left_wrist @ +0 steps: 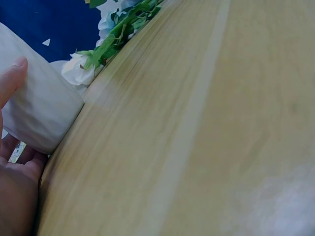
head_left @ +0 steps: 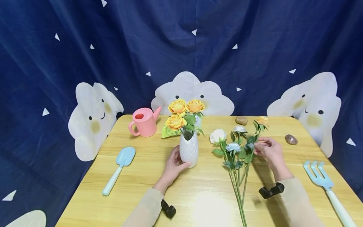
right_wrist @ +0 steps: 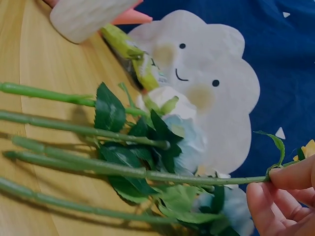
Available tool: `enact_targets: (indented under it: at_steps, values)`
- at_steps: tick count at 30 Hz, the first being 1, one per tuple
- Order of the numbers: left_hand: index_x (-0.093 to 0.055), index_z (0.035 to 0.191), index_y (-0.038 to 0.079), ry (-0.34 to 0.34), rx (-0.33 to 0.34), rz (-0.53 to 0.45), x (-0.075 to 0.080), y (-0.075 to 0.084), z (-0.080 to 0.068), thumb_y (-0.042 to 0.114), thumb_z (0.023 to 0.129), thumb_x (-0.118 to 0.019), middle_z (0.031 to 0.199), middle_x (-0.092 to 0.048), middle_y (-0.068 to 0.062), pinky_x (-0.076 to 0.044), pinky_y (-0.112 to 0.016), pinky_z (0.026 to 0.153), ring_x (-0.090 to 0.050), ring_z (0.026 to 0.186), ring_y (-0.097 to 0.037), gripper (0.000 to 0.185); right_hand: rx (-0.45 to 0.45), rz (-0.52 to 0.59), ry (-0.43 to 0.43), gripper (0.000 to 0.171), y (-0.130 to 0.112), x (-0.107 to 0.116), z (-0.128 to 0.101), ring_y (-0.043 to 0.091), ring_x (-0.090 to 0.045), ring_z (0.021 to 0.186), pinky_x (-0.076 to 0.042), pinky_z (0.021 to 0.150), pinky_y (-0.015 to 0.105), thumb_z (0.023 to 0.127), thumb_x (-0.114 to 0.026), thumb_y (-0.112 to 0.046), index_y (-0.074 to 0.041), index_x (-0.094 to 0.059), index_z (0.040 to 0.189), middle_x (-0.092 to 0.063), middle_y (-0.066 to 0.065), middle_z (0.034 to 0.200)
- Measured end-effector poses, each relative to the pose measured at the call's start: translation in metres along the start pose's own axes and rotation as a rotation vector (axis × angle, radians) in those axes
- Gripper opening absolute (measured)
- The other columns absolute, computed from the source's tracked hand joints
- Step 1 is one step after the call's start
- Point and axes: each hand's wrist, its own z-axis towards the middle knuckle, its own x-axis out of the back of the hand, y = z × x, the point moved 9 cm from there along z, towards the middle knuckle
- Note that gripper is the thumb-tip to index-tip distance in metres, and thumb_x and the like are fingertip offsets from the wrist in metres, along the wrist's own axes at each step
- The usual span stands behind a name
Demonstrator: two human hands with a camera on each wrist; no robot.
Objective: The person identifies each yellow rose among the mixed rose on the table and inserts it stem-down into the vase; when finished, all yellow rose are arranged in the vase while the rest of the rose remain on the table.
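Observation:
A white textured vase (head_left: 189, 150) stands mid-table with three orange roses (head_left: 181, 113) in it. My left hand (head_left: 176, 162) grips its lower side from the left; in the left wrist view the thumb (left_wrist: 13, 78) lies on the vase (left_wrist: 42, 110). A bunch of loose stems with white and pale blue roses (head_left: 231, 146) lies on the table to the right. My right hand (head_left: 264, 147) pinches one stem (right_wrist: 197, 180) between its fingertips (right_wrist: 288, 179), just below an orange bloom (head_left: 262, 120). That stem's head is lifted a little above the others.
A pink watering can (head_left: 143, 122) stands at the back left, with a green packet (head_left: 167, 131) behind the vase. A blue trowel (head_left: 120, 165) lies left and a blue hand fork (head_left: 323, 179) right. Two stones (head_left: 241, 120) (head_left: 291, 139) sit at the back right.

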Motion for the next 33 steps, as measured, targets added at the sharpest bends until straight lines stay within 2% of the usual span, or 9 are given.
enact_targets:
  at_steps: [3, 5, 10, 16, 24, 33]
  values:
    - [-0.028, 0.142, 0.008, -0.001, -0.002, 0.005, 0.000, 0.000, 0.000, 0.006, 0.075, -0.077, 0.144, -0.037, -0.012, -0.028, -0.038, 0.107, -0.033, 0.132, -0.022, 0.082, 0.012, 0.017, 0.007, 0.025, 0.001, 0.010, 0.002, 0.014, -0.063, 0.065, -0.056, 0.064, 0.028, 0.081, -0.068, 0.002, -0.010, -0.056, 0.100, -0.064, 0.000, 0.080]
    - [-0.029, 0.142, 0.009, -0.001, -0.003, 0.013, 0.000, 0.001, 0.000, 0.007, 0.076, -0.077, 0.144, -0.037, -0.012, -0.028, -0.038, 0.107, -0.033, 0.132, -0.022, 0.082, 0.021, 0.049, 0.014, 0.025, -0.005, 0.012, -0.002, 0.015, -0.064, 0.064, -0.056, 0.062, 0.029, 0.081, -0.067, 0.004, -0.007, -0.055, 0.101, -0.064, 0.000, 0.079]
    - [-0.029, 0.141, 0.009, 0.002, 0.000, 0.019, 0.001, 0.001, 0.000, 0.007, 0.076, -0.077, 0.143, -0.038, -0.012, -0.029, -0.038, 0.107, -0.034, 0.131, -0.022, 0.081, 0.051, 0.103, -0.019, 0.027, -0.033, 0.000, -0.019, 0.016, -0.064, 0.063, -0.056, 0.062, 0.028, 0.084, -0.061, 0.008, -0.002, -0.049, 0.105, -0.063, 0.000, 0.076]
    - [-0.029, 0.141, 0.008, 0.001, 0.001, 0.011, 0.000, 0.000, 0.000, 0.006, 0.075, -0.077, 0.143, -0.038, -0.012, -0.029, -0.038, 0.107, -0.034, 0.131, -0.023, 0.081, 0.098, 0.200, -0.033, 0.027, -0.057, -0.025, -0.031, 0.016, -0.065, 0.063, -0.056, 0.062, 0.027, 0.084, -0.059, 0.012, 0.002, -0.047, 0.106, -0.064, 0.003, 0.077]
    - [-0.029, 0.142, 0.008, 0.004, 0.004, 0.021, 0.001, -0.001, 0.000, 0.008, 0.075, -0.077, 0.143, -0.038, -0.012, -0.029, -0.038, 0.107, -0.034, 0.131, -0.023, 0.082, 0.245, 0.320, -0.034, 0.031, -0.094, -0.068, -0.051, 0.018, -0.064, 0.063, -0.056, 0.058, 0.030, 0.081, -0.061, 0.014, 0.007, -0.045, 0.106, -0.060, 0.008, 0.079]
    - [-0.031, 0.141, 0.009, 0.012, -0.001, 0.025, 0.001, 0.001, -0.001, 0.008, 0.075, -0.078, 0.141, -0.041, -0.013, -0.030, -0.039, 0.107, -0.037, 0.129, -0.023, 0.081, 0.405, 0.402, 0.040, 0.024, -0.133, -0.102, -0.062, 0.019, -0.061, 0.061, -0.056, 0.055, 0.032, 0.081, -0.057, 0.018, 0.005, -0.049, 0.100, -0.055, 0.011, 0.079]
